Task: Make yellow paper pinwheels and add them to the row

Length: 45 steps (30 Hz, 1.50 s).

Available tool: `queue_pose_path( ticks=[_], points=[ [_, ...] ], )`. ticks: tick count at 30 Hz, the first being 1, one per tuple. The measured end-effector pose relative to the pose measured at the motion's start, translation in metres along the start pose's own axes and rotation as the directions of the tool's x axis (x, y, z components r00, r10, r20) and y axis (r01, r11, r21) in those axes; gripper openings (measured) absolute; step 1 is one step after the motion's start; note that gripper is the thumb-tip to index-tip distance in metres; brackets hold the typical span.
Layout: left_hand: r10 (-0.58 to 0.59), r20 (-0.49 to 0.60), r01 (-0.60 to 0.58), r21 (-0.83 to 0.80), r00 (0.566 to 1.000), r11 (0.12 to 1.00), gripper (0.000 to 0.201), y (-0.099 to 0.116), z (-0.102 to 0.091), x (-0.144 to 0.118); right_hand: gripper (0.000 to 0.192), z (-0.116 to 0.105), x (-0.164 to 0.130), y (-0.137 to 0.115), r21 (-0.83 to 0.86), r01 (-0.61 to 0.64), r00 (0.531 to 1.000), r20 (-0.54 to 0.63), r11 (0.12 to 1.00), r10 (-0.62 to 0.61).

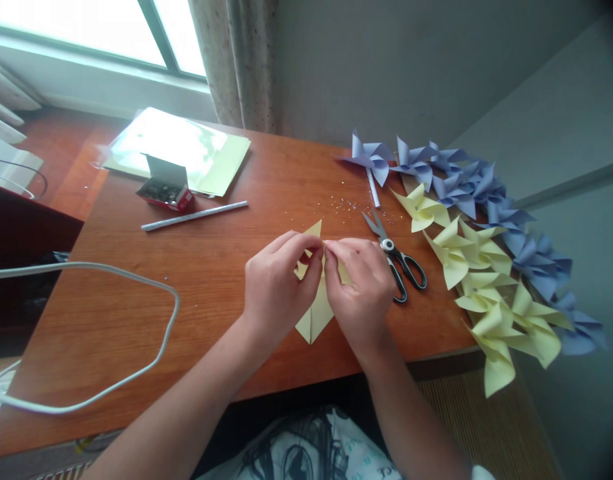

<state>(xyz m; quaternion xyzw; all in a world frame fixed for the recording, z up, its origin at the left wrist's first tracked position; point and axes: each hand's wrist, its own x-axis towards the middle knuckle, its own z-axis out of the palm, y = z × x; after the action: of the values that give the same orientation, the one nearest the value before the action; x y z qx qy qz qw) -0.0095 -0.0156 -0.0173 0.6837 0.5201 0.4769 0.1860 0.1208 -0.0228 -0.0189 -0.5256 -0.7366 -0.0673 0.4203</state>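
Note:
A piece of yellow paper (314, 319) with cut slits lies on the table under both my hands, one pointed corner standing out beyond the fingers. My left hand (285, 277) is closed in a pinch at the paper's middle. Right beside it, my right hand (359, 283) pinches too, its fingertips meeting the left ones. Whatever sits between the fingertips is too small and covered to make out. Scissors (386, 245) with black and white handles lie just right of my right hand, blades slightly apart.
Yellow pinwheels (486, 300) and purple pinwheels (466, 180) crowd the right side. A white paper stick (194, 216), a red box (165, 195) of small metal pieces and paper sheets (226, 163) lie at the back left. A white cable (169, 327) loops at left. Glitter (344, 208) dots the table (206, 280).

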Motion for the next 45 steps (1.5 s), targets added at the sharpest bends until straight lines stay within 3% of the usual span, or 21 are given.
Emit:
queue_pose_path(
  ticks=[5,11,15,32,40,45],
  points=[
    [-0.032,0.019,0.033,-0.050,0.999,0.998,0.005,0.002,-0.002,0.002,0.021,-0.004,0.001,-0.005,0.056,-0.022,0.999,0.041,0.998,0.020],
    [-0.023,0.006,0.023,-0.096,1.000,0.995,0.004,0.004,-0.004,0.003,0.025,-0.016,0.002,-0.009,0.283,-0.224,0.969,0.163,0.933,0.183],
    [-0.014,0.017,0.015,-0.117,1.000,0.993,0.006,0.006,-0.004,0.003,0.027,-0.021,0.001,-0.009,0.350,-0.280,0.955,0.200,0.894,0.221],
    [-0.042,0.048,0.049,-0.170,0.998,0.984,0.008,0.002,-0.003,0.003,0.026,-0.025,0.002,-0.005,0.299,-0.260,0.957,0.203,0.918,0.205],
    [-0.070,0.064,0.081,-0.182,0.995,0.980,0.007,0.003,-0.003,0.003,0.028,-0.023,-0.003,-0.005,0.177,-0.139,0.981,0.161,0.974,0.110],
    [-0.088,0.069,0.101,-0.200,0.994,0.975,0.007,0.000,-0.002,0.002,0.028,-0.024,-0.004,-0.006,0.219,-0.186,0.971,0.193,0.958,0.144]
  ],
)
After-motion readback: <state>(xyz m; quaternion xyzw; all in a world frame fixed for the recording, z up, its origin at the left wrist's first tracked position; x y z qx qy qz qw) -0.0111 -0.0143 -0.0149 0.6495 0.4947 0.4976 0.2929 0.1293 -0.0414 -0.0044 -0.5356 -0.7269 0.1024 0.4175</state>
